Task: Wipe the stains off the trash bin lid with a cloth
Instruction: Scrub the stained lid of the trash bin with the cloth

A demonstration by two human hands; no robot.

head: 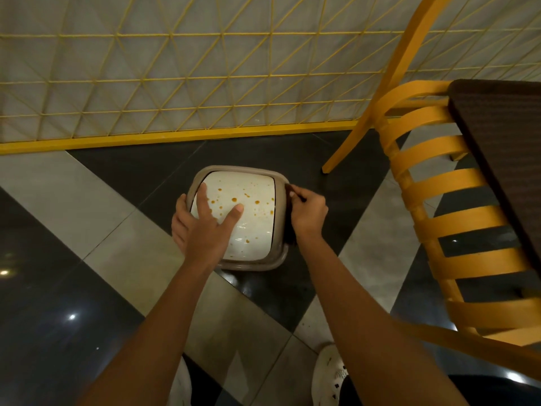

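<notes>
A small trash bin stands on the floor below me, its taupe rim (248, 265) framing a white swing lid (251, 227). Orange-brown stains (234, 200) dot the far half of the lid, and a few sit nearer. My left hand (205, 230) rests flat on the lid's left side with the fingers spread, the outer fingers over the left rim. My right hand (307, 212) is at the bin's right rim and pinches a dark cloth (289, 232), which hangs down the bin's right side.
A yellow slatted chair (439, 183) stands close on the right beside a dark tabletop (503, 142). A yellow lattice partition (175, 83) runs behind the bin. The floor is glossy black and grey tile. My white shoe (330, 373) is at the bottom.
</notes>
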